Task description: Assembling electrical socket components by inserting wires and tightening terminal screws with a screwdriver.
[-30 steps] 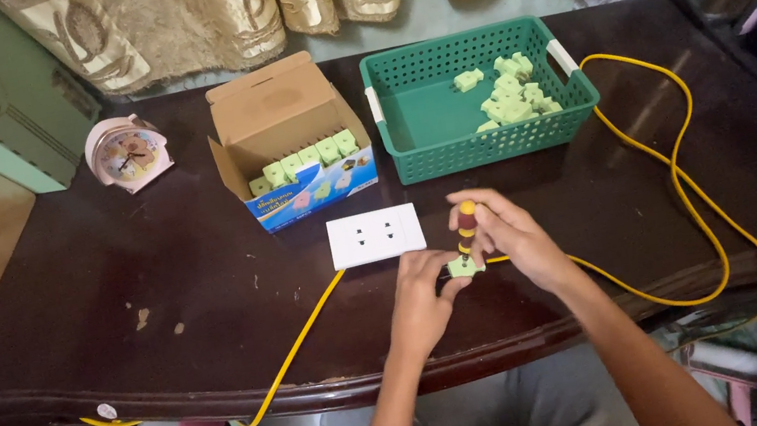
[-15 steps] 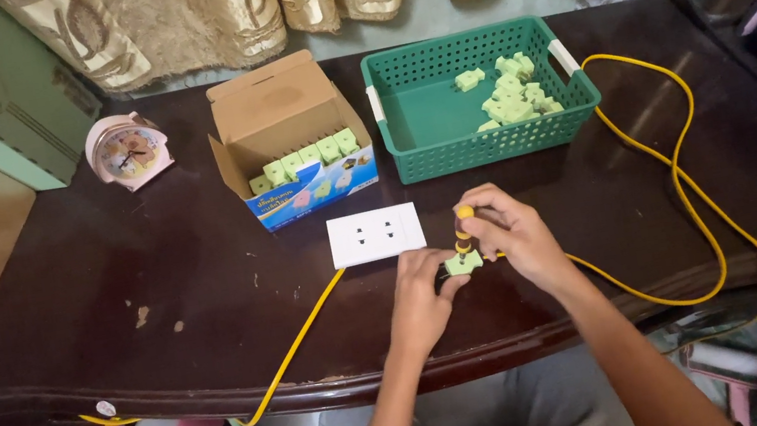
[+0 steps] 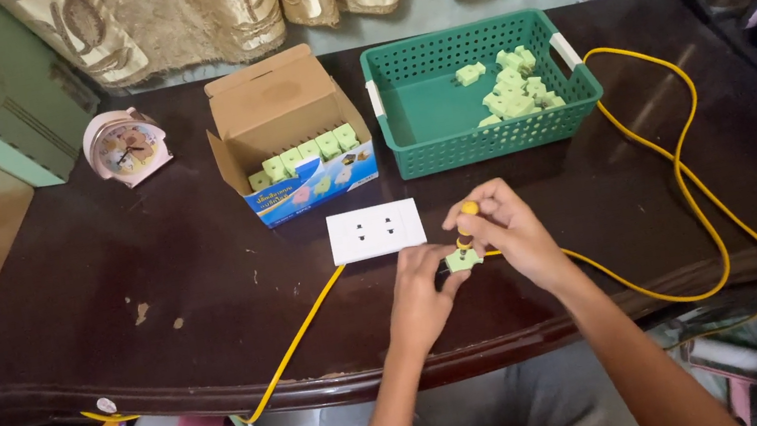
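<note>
Head view. The small green plug (image 3: 463, 258) sits at lower centre of the frame, just above the near table edge and below right of the white socket plate (image 3: 376, 231). The left hand (image 3: 419, 293) pinches the plug from the left with its fingertips. The right hand (image 3: 503, 234) is closed around a yellow-handled screwdriver (image 3: 467, 217), held upright with its tip down at the plug.

Handling, as a judgement: the plug looks like light, rigid moulded plastic, small enough to slip or twist under tool pressure. Grip it by its side faces, clear of the top where the tool bears.

A yellow cable (image 3: 689, 194) loops along the right of the frame. More green plugs lie in the green basket (image 3: 408, 142) and the open cardboard box (image 3: 281, 107) at upper centre.

Compared with one second ago, the plug and both hands occupy the same place; the right hand's grip on the tool has shifted only slightly.
</note>
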